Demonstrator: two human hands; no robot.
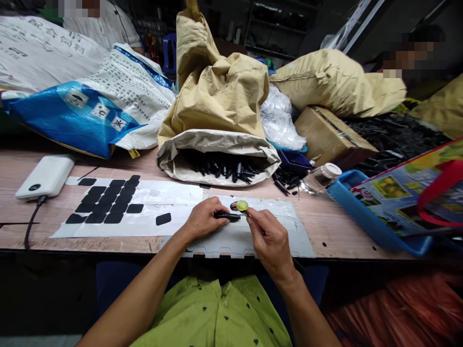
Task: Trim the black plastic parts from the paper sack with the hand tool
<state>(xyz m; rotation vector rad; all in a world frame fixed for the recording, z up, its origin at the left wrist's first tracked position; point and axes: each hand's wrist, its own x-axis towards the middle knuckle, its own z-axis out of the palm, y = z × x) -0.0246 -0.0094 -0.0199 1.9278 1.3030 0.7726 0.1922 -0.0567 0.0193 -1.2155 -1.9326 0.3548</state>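
My left hand (206, 217) is closed on a slim black tube-like piece (230, 216), which lies level and points right over the grey board (289, 226). Thumb and fingers of my right hand (270, 241) pinch a small thing with a round yellow-green head (242, 206); its lower part is hidden in the fingers. That round head is just above the tube's right end, and I cannot tell whether they touch. To the left, black rounded pads (108, 200) lie in rows on a white sheet (152, 193), with a few lying apart.
Behind my hands, an open sack (217, 106) spills black pieces (231, 168). Right of it stand a clear jar (321, 176), a cardboard box (333, 135) and a blue basket (376, 217) with a printed bag. A white power bank (47, 176) with a cable lies left. Other people are behind.
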